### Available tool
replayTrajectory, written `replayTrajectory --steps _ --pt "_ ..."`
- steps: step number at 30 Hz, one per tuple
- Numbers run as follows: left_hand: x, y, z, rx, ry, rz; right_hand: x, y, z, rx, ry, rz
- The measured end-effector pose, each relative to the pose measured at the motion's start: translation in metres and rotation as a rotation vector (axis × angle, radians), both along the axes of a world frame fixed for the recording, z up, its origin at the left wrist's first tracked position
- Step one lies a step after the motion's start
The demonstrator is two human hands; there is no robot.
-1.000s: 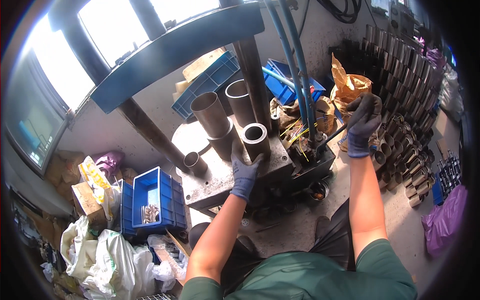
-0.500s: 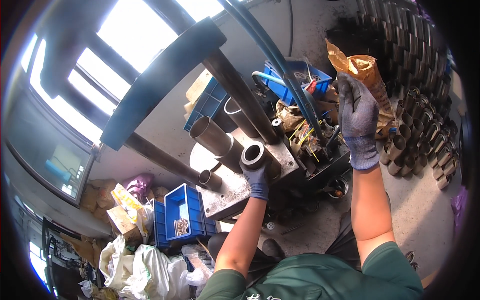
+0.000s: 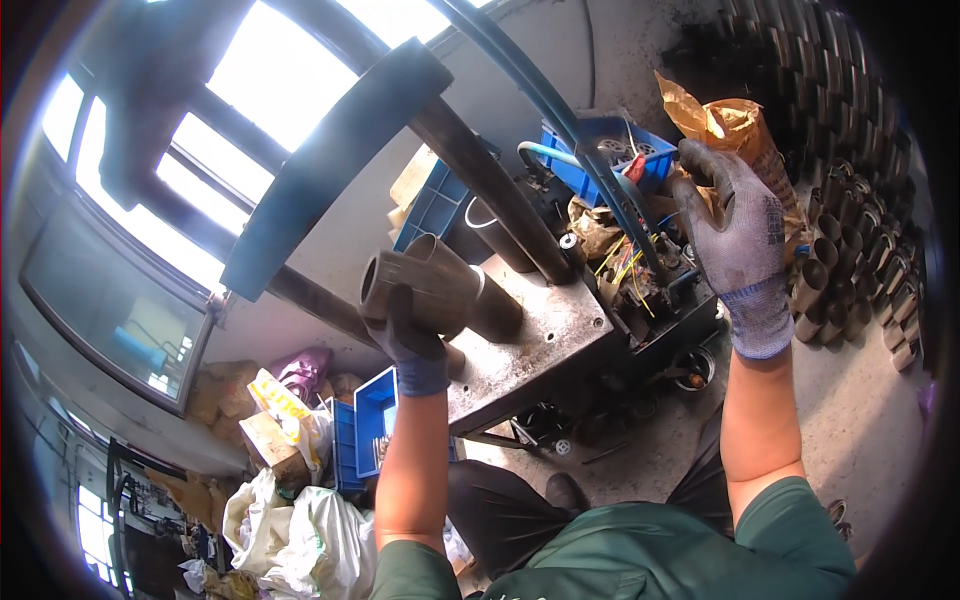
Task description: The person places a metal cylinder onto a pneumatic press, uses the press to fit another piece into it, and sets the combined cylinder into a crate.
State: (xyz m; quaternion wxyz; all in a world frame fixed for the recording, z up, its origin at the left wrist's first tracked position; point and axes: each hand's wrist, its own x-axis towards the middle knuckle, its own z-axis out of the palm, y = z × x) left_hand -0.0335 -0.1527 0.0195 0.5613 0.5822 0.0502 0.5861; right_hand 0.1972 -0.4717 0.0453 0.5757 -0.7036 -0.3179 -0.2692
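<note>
Lifted leftward, the thick tube (image 3: 397,276) fills the left hand's grip (image 3: 413,342); right hand (image 3: 738,225) gapes.

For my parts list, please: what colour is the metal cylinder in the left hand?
The metal cylinder is dark grey, shown best in the head view.

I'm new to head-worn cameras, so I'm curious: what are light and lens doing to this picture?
Head view: daylight blows the windows out to white and hazes the blue beam; head view: the fisheye bends straight edges near the dark rim; head view: the gloved right hand is sharp enough to show its knit.
</note>
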Motion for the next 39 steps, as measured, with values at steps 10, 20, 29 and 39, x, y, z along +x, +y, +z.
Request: replayTrajectory --steps 10,20,29,39 --pt "0.047 0.136 0.054 0.161 0.195 0.483 0.003 0.001 -0.003 0.07 0.107 0.192" --pt "0.06 0.141 0.031 0.075 0.319 0.646 -0.003 -0.005 -0.001 0.021 0.055 0.172" --pt "0.032 0.115 -0.028 0.211 0.38 0.43 -0.011 -0.01 0.006 -0.056 -0.028 0.154" --pt "-0.065 0.094 -0.174 -0.382 1.139 0.968 -0.006 -0.014 -0.001 -0.036 -0.022 0.171"
